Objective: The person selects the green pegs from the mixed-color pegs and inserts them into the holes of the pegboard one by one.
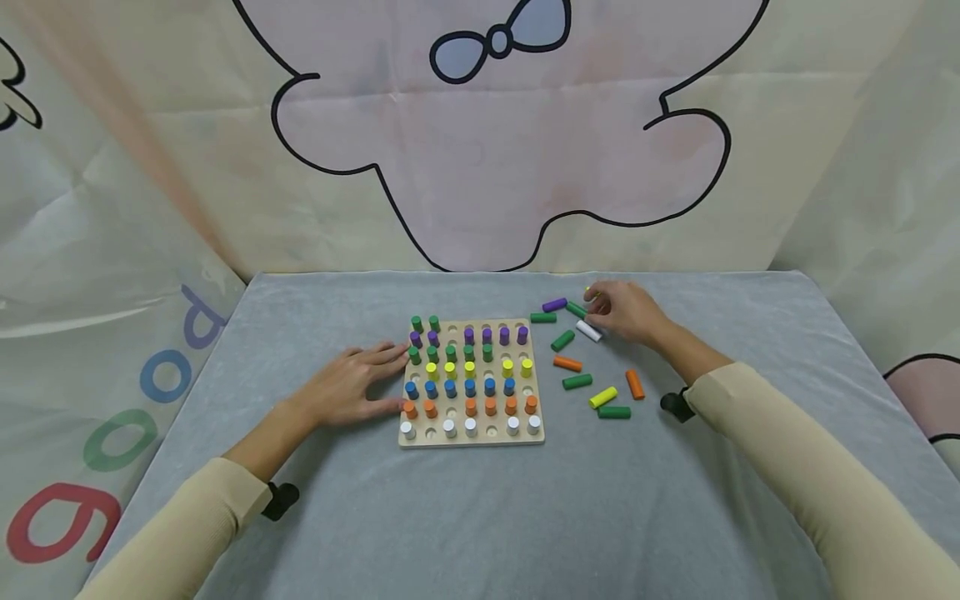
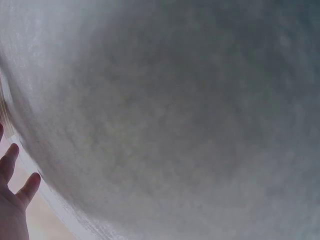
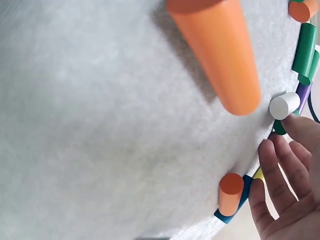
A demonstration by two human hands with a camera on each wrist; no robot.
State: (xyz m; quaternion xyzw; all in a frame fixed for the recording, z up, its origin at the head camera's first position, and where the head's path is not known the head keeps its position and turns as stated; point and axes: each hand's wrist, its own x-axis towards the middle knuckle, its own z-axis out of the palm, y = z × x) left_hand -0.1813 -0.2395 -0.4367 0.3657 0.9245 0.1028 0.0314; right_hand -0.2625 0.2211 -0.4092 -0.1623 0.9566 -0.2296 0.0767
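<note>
Two hands [image 1: 352,383], one board [image 1: 480,443]: seven green pegs [image 1: 451,353], six purple pegs [image 1: 504,335], six blue pegs [image 1: 470,387], six orange pegs [image 1: 471,407], five yellow pegs [image 1: 469,369] and five white pegs [image 1: 471,427] stand in it. Visible loose pegs [image 1: 577,381] outside it number five green, three orange, two yellow, one purple, one white and one blue.

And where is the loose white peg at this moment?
In the head view, the loose white peg lies right of the pegboard, just below the right hand, near a green peg.

Looks matt on grey cloth-covered tabletop [image 1: 525,517], smooth on beige square wooden pegboard [image 1: 432,442], satiny on orange cylindrical peg [image 3: 225,60].
</note>
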